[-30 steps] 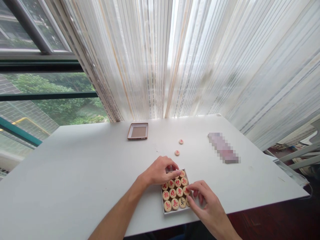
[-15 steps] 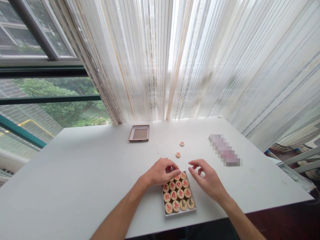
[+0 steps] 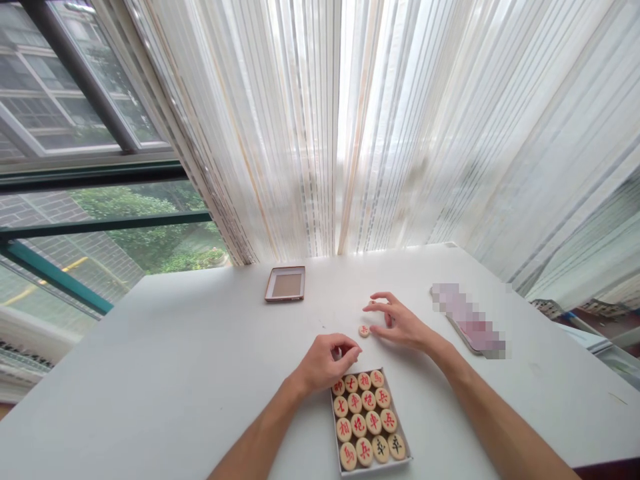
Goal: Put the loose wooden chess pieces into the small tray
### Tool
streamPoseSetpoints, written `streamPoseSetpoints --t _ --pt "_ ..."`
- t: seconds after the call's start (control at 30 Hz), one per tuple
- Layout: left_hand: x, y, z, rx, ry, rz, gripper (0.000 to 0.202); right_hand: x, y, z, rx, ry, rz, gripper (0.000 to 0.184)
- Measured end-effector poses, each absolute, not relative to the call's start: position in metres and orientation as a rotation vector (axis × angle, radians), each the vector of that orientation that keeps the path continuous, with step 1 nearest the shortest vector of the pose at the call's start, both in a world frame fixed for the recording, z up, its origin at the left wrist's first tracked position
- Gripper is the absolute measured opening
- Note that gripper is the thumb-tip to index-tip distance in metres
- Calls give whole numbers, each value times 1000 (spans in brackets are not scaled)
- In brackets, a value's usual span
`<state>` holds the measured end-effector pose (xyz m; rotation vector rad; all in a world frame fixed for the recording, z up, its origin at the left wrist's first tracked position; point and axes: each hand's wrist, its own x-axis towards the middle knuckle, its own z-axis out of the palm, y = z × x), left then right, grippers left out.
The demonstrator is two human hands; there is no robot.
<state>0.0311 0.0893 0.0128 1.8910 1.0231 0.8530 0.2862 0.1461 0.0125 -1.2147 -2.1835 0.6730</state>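
My right hand (image 3: 400,321) reaches over the table with thumb and fingers apart. Its thumb tip is beside a xiangqi piece with a red character (image 3: 364,331). Another xiangqi piece (image 3: 371,303) is mostly hidden behind its fingers. My left hand (image 3: 329,360) hovers at the far left corner of a shallow white box (image 3: 376,471), its thumb and fingertips pinched together; what they hold, if anything, is hidden. Rows of round wooden xiangqi pieces fill the box, most marked in red and two in the near row in black.
A brown-edged box lid (image 3: 285,285) lies inside-up at the back of the white table (image 3: 200,360). To the right is a pixelated flat object (image 3: 467,319). A striped curtain (image 3: 320,133) hangs behind the table, with a window at left.
My right hand has moved away from the box, forward to the two loose pieces. The left hand has drawn back slightly off the far row, uncovering its pieces. The view has shifted.
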Motion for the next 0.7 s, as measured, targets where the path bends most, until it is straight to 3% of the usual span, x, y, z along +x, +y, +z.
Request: streamPoseSetpoints --t 0.2,0.3,0.47,0.7 --pt "19 105 9 1881 1276 1151 24 277 130 16 -1109 -2201 671 27" --pt "16 106 6 1941 1297 1127 22 267 124 15 -1082 -2205 681 31" --pt "19 101 4 2067 1260 1026 21 258 124 6 -1141 -2146 670 17" --pt "26 98 5 1876 1200 1075 23 253 120 7 -1026 -1921 856 26"
